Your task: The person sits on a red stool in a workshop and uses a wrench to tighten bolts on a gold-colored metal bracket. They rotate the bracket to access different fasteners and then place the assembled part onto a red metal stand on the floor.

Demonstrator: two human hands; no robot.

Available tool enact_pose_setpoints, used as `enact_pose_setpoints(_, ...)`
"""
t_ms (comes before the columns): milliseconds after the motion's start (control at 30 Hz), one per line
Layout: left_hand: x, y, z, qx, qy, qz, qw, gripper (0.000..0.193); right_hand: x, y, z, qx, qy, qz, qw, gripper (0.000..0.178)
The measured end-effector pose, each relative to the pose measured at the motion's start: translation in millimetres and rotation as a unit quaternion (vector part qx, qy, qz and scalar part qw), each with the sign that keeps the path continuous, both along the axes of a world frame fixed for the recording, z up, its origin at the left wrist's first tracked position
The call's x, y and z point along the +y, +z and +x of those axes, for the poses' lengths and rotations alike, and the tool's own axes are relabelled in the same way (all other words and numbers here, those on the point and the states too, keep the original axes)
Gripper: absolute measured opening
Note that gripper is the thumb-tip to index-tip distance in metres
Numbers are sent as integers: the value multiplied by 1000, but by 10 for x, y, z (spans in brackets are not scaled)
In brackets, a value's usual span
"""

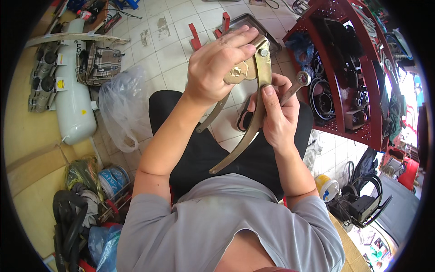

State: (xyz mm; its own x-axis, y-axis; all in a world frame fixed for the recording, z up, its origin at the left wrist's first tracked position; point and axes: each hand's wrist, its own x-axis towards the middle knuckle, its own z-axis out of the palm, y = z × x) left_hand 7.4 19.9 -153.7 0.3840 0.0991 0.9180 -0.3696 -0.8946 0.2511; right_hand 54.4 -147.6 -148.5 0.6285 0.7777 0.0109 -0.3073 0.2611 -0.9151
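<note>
Above my lap I hold a brass-coloured metal bracket with two long curved arms, each with a small hole near its end. A bolt head shows near its top, and a rounded plate with a hole sits between the arms. My left hand lies over the top of the bracket, fingers together and gripping it; its thumb is hidden. My right hand pinches the nearer curved arm with the thumb on its face. A ring spanner also sticks up from the right hand's fingers, its ring end pointing up and right.
A red perforated rack with black parts and cables stands at right. At left are a white cylindrical tank, a checked bag and a clear plastic bag. Beyond my hands lie a metal tray and red upright brackets.
</note>
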Motion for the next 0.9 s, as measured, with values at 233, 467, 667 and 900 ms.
enact_pose_setpoints(233,-13,36,-5,0,22,21,1000,29,21,25,-57,-11,-23,-1,1000,21)
enact_pose_setpoints(467,-3,34,18,-8,26,15,1000,30,67,70,-89,-9,-35,4,999,20)
enact_pose_setpoints(667,-18,10,15,-5,25,-2,1000,32,89,102,-126,25,-25,18,999,22)
enact_pose_setpoints(900,-31,-28,40,-13,19,-68,997,33,61,113,-30,55,9,33,998,25)
